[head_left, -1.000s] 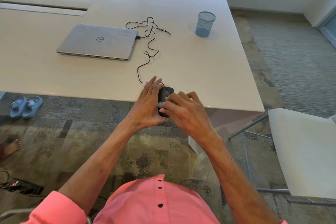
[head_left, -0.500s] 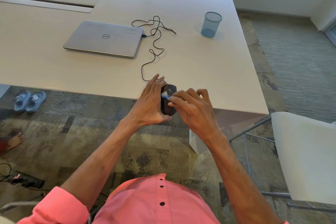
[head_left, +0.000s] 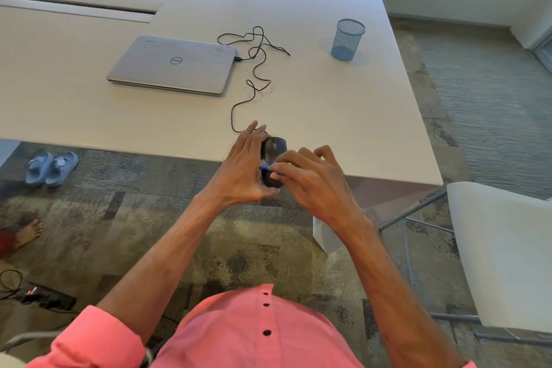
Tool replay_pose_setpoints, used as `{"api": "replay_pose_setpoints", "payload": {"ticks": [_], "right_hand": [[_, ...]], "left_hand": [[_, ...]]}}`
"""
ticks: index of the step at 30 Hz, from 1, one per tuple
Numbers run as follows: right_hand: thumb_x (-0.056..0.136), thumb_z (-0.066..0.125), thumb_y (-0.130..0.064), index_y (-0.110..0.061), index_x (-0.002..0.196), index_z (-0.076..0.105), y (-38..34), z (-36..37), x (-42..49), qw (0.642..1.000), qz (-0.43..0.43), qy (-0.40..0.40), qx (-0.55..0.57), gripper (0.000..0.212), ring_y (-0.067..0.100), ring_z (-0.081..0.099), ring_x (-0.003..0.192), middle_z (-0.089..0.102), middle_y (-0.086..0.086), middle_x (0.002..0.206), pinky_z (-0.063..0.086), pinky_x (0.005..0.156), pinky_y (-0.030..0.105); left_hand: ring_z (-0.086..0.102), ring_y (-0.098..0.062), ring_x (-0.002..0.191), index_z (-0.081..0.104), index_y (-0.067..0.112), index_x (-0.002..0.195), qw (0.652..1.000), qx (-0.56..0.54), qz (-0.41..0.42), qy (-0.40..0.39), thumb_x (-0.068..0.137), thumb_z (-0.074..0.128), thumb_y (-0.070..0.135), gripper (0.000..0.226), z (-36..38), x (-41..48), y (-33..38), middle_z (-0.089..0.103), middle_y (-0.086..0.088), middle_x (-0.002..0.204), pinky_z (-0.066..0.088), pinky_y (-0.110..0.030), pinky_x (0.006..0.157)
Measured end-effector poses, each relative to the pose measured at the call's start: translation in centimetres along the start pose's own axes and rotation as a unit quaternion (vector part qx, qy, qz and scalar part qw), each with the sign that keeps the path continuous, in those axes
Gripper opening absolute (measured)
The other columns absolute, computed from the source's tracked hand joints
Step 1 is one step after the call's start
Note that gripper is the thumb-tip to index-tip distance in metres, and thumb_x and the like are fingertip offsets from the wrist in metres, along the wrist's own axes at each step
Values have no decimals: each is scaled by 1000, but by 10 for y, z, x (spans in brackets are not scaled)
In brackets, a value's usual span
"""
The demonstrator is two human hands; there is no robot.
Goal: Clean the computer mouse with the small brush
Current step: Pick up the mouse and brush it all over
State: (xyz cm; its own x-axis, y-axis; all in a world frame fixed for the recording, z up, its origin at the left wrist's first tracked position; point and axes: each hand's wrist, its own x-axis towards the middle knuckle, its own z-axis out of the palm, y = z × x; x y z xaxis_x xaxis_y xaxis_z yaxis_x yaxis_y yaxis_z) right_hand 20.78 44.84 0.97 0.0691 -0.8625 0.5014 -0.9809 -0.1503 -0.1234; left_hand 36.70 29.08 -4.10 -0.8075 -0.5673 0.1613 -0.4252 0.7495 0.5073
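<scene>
At the counter [head_left: 298, 116] edge, I see the left hand [head_left: 242, 170] gripping the black mouse [head_left: 273, 148]; the right hand [head_left: 310, 179] pinches what looks like a small blue brush [head_left: 265, 167] against it.

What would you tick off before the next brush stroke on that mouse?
1. Mouse held firm: ok, the left hand grips it at the table edge.
2. Brush in hand: ok, the right hand pinches a small blue piece against the mouse.
3. Bristles touching the mouse: cannot tell, fingers hide the tip.
4. Cable slack: ok, it lies in loose loops.
5. Cable plugged into the laptop: ok, the plug sits at its side.
6. Cup out of the way: ok, well apart from both hands.
</scene>
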Motion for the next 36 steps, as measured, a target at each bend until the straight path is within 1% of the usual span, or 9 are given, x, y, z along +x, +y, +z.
{"api": "replay_pose_setpoints", "payload": {"ticks": [4, 6, 11, 15, 20, 22, 29, 32, 36], "right_hand": [[116, 56, -34, -23, 109, 78, -4, -1, -4, 998, -24, -47, -16, 26, 21, 69, 92, 75, -8, 107, 42, 90, 41], [115, 58, -31, -22, 104, 75, -3, -3, -4, 999, -17, -33, -20, 23, 20, 67, 90, 73, -8, 102, 44, 90, 42], [117, 61, -32, -23, 107, 76, 5, -1, 0, 996, 21, 81, -42, 20, 17, 67, 84, 75, -10, 106, 43, 85, 38], [118, 61, -37, -23, 115, 82, 8, 7, 6, 980, 109, 165, -11, 24, 14, 72, 83, 78, -10, 113, 47, 76, 40], [114, 66, -39, -27, 109, 83, 1, 15, 15, 953, 260, 137, 68, 21, 12, 64, 62, 77, -14, 107, 52, 80, 43], [112, 66, -38, -25, 102, 83, -3, 17, 17, 938, 307, 134, 87, 23, 13, 60, 56, 77, -14, 101, 55, 76, 41], [105, 71, -38, -24, 82, 79, -5, 9, 13, 942, 318, 77, 78, 28, 3, 49, 54, 70, -18, 78, 37, 66, 25], [108, 70, -41, -26, 89, 81, -6, 6, 17, 919, 351, 128, 123, 26, 0, 49, 55, 64, -21, 80, 39, 59, 27], [110, 67, -44, -26, 97, 84, -7, 5, 32, 900, 372, 181, 136, 28, 1, 50, 54, 73, -18, 91, 37, 58, 23]], "left_hand": [[-2, -22, 178, 27, 9, 171, 1000, -3, -14, 3, 72, 87, 70, 131, -6, 2, 0, 17, -7, 188, 14, -45, 143], [-2, -22, 178, 27, 9, 171, 1000, -4, -12, 1, 72, 90, 70, 132, -6, 1, 0, 17, -8, 188, 13, -44, 142], [0, -22, 178, 29, 8, 170, 1000, -5, -8, 6, 73, 98, 60, 130, -6, -1, 0, 19, -9, 187, 19, -49, 143], [-1, -21, 179, 29, 11, 171, 1000, -11, 0, 4, 72, 99, 57, 130, -8, -1, 3, 16, -7, 188, 16, -45, 143], [-2, -23, 179, 31, 7, 171, 1000, -10, 17, 16, 74, 100, 48, 127, -7, 0, 6, 14, -7, 189, 16, -45, 143], [-2, -23, 179, 31, 8, 171, 1000, -11, 13, 20, 74, 101, 49, 126, -7, 0, 6, 14, -8, 189, 16, -45, 143], [-1, -22, 179, 31, 9, 171, 999, -10, -6, 31, 75, 91, 59, 124, -8, 0, 3, 16, -7, 189, 19, -52, 143], [-2, -22, 179, 29, 10, 171, 1000, -5, -8, 24, 73, 98, 52, 127, -10, 3, 3, 14, -7, 189, 20, -52, 143], [-1, -24, 179, 31, 10, 171, 1000, -5, 5, 22, 73, 100, 49, 126, -10, 4, 5, 15, -8, 189, 16, -46, 143]]}}
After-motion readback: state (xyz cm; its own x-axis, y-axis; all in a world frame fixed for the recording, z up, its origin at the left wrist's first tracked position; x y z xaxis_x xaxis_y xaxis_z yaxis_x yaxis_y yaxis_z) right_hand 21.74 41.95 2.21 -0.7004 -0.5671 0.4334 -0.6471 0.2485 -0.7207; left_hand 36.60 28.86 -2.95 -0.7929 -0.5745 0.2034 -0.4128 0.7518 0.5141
